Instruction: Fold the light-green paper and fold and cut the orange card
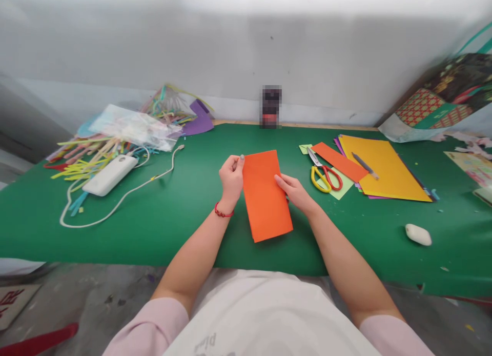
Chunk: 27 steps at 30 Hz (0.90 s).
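A folded sheet of orange paper (pixel 266 199) is held upright-tilted between my two hands above the green tabletop. My left hand (pixel 231 177) pinches its upper left corner, thumb on the front face. My right hand (pixel 294 191) grips the right edge about halfway up, thumb on the front and fingers behind, partly hidden. To the right lie scissors (pixel 321 174) with one yellow and one red handle, blades a little apart. An orange paper strip (pixel 338 161) rests beside them, its end overlapping a stack of yellow paper (pixel 392 166).
A grey pen (pixel 365 165) lies on the yellow stack. At right sits a small white case (pixel 418 235). At left are a white power bank (pixel 110 175) with its cable (pixel 126 198), and a heap of colored strips (pixel 80 161). A patterned bag (pixel 432 110) stands at the back right.
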{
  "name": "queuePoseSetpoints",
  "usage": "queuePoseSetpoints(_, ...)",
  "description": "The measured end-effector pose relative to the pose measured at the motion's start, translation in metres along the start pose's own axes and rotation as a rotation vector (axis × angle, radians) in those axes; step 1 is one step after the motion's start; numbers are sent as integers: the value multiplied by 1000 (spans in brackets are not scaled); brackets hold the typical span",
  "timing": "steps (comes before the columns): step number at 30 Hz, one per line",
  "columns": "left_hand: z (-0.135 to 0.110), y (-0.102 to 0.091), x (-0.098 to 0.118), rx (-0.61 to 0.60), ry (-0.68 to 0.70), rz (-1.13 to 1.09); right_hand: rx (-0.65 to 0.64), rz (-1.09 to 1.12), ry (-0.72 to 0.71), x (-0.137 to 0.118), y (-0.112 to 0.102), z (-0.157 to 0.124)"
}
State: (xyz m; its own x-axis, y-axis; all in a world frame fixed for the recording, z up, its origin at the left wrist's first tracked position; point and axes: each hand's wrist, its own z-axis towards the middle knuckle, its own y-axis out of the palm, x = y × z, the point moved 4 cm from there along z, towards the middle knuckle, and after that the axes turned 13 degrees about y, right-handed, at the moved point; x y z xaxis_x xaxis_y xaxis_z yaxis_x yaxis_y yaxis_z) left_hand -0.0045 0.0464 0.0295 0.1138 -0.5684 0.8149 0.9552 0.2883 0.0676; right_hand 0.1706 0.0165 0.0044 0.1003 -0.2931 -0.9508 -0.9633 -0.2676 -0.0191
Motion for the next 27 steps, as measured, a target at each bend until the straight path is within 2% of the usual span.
queuePoseSetpoints(4,6,-8,0,66,26,29,-93,-34,-7,0,5,-1)
queuePoseSetpoints(11,5,-8,2,73,53,54,-6,-64,-14,0,2,0)
queuePoseSetpoints(14,8,-12,-3,130,46,52,-80,23,-19,0,6,-1)
queuePoseSetpoints(18,12,-19,-11,214,9,25,-215,139,56,6,16,0)
queuePoseSetpoints(22,13,-21,-16,234,-27,5,-146,137,59,12,17,7)
queuePoseSetpoints(27,13,-19,-15,232,-5,15,-61,72,56,16,12,14)
